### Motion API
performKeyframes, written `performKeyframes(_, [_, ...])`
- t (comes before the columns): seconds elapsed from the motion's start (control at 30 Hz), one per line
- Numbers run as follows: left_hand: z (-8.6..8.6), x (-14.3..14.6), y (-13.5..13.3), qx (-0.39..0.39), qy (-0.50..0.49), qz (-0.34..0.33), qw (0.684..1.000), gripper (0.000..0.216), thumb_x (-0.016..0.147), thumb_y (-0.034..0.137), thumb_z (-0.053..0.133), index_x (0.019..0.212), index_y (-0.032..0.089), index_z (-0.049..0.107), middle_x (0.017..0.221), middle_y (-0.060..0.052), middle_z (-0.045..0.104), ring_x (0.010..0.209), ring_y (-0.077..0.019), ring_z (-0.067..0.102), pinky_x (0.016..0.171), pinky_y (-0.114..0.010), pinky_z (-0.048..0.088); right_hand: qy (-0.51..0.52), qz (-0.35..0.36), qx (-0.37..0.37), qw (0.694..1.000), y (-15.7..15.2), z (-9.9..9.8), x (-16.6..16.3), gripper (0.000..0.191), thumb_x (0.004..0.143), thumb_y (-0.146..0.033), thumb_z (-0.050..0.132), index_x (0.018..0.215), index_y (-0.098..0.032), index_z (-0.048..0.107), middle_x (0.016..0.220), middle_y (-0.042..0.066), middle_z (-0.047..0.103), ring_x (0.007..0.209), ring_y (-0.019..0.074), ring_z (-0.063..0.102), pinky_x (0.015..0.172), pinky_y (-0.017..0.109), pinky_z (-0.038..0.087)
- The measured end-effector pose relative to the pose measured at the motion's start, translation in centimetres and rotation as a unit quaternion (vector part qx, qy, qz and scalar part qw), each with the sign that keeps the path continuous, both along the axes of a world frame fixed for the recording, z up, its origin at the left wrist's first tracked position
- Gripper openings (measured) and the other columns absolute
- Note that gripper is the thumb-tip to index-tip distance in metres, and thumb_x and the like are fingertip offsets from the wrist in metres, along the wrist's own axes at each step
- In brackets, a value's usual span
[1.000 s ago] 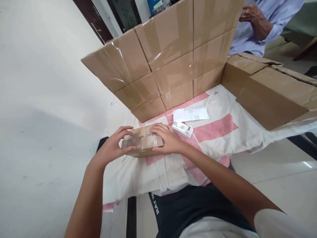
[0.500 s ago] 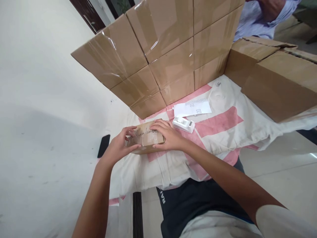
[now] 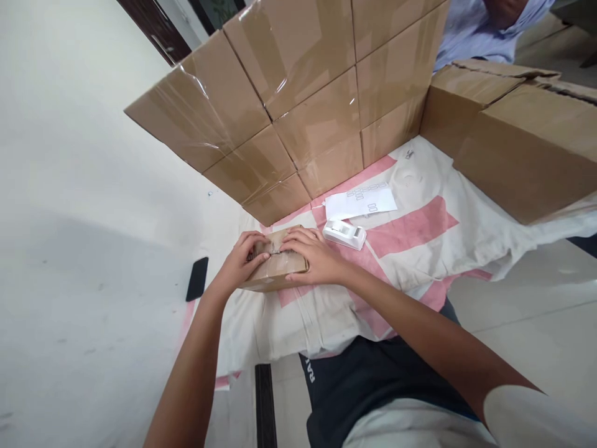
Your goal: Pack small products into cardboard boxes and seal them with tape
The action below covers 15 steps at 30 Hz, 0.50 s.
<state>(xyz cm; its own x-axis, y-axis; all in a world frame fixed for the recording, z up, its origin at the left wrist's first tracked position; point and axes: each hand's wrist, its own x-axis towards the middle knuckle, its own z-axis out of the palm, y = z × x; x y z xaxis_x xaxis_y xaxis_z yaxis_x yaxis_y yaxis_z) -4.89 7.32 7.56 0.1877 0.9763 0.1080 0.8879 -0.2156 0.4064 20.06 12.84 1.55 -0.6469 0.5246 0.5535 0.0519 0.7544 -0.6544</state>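
A small brown cardboard box [image 3: 282, 264] lies on the cloth-covered table, a seam running across its top. My left hand [image 3: 243, 260] grips its left end, fingers bent over the far top edge and thumb near the seam. Wrapped over the right end is my right hand [image 3: 313, 255], with the thumb low on the near side and the fingers across the top. A white tape dispenser [image 3: 344, 234] sits just beyond my right hand. Behind it lies a white paper sheet [image 3: 361, 200] with small printed rectangles.
A tall panel of taped cardboard boxes [image 3: 317, 112] stands at the back. Larger cartons [image 3: 522, 149] are on the right. A black phone [image 3: 197, 279] lies left, beside the white wall [image 3: 84, 186]. Another person's blue sleeve [image 3: 471, 37] shows at upper right. The cloth [image 3: 415, 230] is white and pink.
My left hand has moved inward onto the box, its thumb now over the top near the seam. My right hand keeps its hold. The view has shifted slightly.
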Motion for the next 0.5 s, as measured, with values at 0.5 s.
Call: performKeyframes(0.5, [3.8,6.1,-6.7,0.209,-0.011,0.235,0.949,0.032,0.096,0.032,0.053,0.128,0.029,0.055,0.104,-0.002,0.059,0.081,-0.0178,0.056,0.071,-0.032,0.050,0.007,-0.007,-0.001,1.000,-1.9,-1.7,2.6,0.087,0.080,-0.053,0.076,0.151,-0.021,0.037,0.162,0.015,0.032,0.153,0.0323,0.021,0.121,0.052,0.025])
